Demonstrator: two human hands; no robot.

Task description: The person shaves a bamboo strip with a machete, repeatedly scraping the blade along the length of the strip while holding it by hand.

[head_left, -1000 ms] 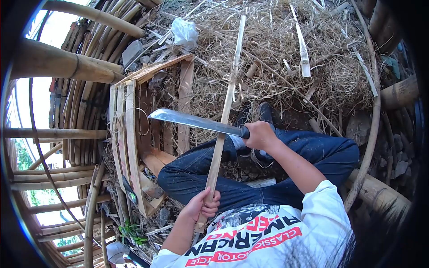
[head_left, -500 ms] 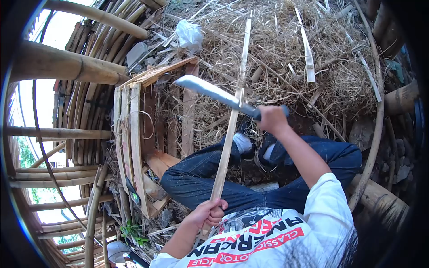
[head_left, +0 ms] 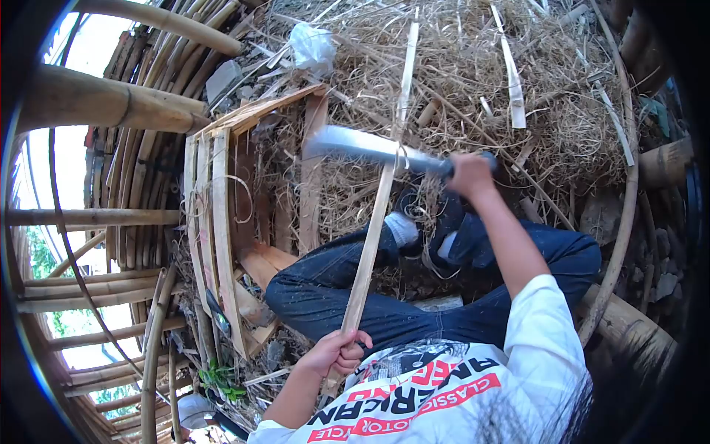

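Observation:
My left hand (head_left: 336, 353) is closed around the lower end of a long, pale bamboo strip (head_left: 370, 259), close to my shirt. The strip slants up and away from me over my crossed legs. In my right hand (head_left: 471, 175) is the dark handle of a machete (head_left: 370, 146). Its wide blade points left and lies across the strip about midway along, apparently touching it. A thin curled shaving shows where the blade meets the strip. The blade's tip is blurred by motion.
A wooden slatted crate (head_left: 222, 192) stands at my left. Shavings (head_left: 562, 148) cover the ground ahead, with another flat strip (head_left: 510, 74) on them. A clear plastic bag (head_left: 312, 49) lies farther off. Bamboo poles (head_left: 111, 100) form a fence at left; a bamboo pole (head_left: 629, 325) lies at right.
My right hand and the machete have shifted to the right and slightly away from me, and the blade is now more level. My left hand keeps its grip on the strip.

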